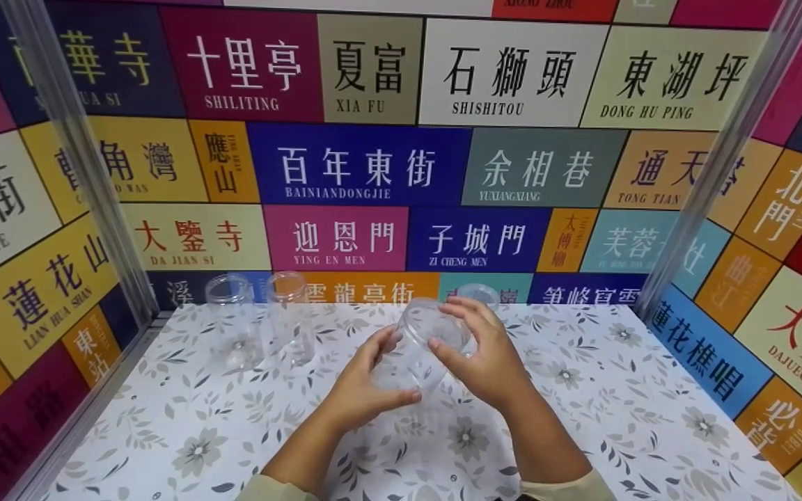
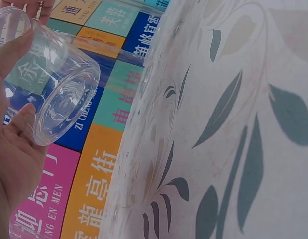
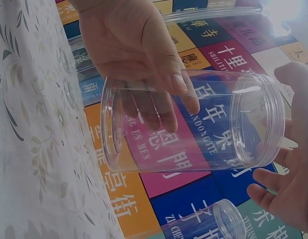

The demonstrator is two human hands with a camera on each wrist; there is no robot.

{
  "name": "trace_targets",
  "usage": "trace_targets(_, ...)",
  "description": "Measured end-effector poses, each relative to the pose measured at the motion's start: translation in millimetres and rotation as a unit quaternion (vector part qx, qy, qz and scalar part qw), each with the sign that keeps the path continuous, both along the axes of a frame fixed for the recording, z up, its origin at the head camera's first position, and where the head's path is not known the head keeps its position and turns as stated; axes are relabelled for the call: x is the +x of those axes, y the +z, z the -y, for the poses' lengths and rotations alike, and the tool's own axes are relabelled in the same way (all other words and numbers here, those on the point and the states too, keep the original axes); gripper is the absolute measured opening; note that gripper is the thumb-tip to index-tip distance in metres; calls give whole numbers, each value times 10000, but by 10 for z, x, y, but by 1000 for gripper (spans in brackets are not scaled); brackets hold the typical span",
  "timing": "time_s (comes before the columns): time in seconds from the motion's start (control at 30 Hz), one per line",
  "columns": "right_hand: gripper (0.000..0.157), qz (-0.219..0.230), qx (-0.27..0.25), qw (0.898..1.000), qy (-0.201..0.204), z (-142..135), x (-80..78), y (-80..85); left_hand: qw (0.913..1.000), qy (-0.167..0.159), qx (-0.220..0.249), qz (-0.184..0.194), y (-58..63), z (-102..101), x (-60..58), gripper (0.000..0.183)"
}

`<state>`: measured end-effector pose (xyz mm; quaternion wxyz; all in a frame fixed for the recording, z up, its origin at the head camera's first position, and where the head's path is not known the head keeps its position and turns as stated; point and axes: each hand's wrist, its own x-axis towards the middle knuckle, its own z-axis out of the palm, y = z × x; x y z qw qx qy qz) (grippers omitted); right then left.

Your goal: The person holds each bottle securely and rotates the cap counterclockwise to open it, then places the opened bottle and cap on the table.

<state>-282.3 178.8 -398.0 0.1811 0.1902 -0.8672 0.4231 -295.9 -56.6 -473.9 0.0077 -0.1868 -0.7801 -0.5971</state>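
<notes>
A clear plastic jar [image 1: 408, 365] is tilted between both hands above the table. My left hand [image 1: 366, 386] grips its lower body, thumb in front and fingers behind. At the upper end, my right hand [image 1: 488, 351] holds the jar near its rim with thumb and fingers spread around it. The right wrist view shows the ridged mouth [image 3: 258, 122] beside the right hand's fingers [image 3: 268, 184]. From the left wrist, the jar's round base [image 2: 69, 109] faces the table side.
Two clear jars [image 1: 234, 327] stand at the back left of the flower-patterned table [image 1: 248, 438]. Another clear container [image 1: 477, 293] is behind the right hand. A faint clear round thing [image 1: 546, 358] lies to the right. Colourful sign panels [image 1: 359, 167] surround the table.
</notes>
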Motion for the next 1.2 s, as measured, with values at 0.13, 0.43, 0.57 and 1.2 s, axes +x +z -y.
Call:
trace_targets(0.13, 63, 34, 133, 9995, -292, 7, -9, -3, 10000, 2, 5, 32, -2, -3, 5, 111)
trace_targets(0.43, 59, 179, 75, 9991, -365, 24, -9, -23, 10000, -34, 58, 44, -5, -11, 2, 111)
trace_targets(0.57, 51, 86, -8, 9999, -110, 20, 1, -22, 10000, -26, 26, 7, -1, -11, 6, 111)
trace_targets(1.2, 49, -67, -114, 9998, 167, 5, 4, -14, 9999, 70, 9, 92, -10, -10, -8, 109)
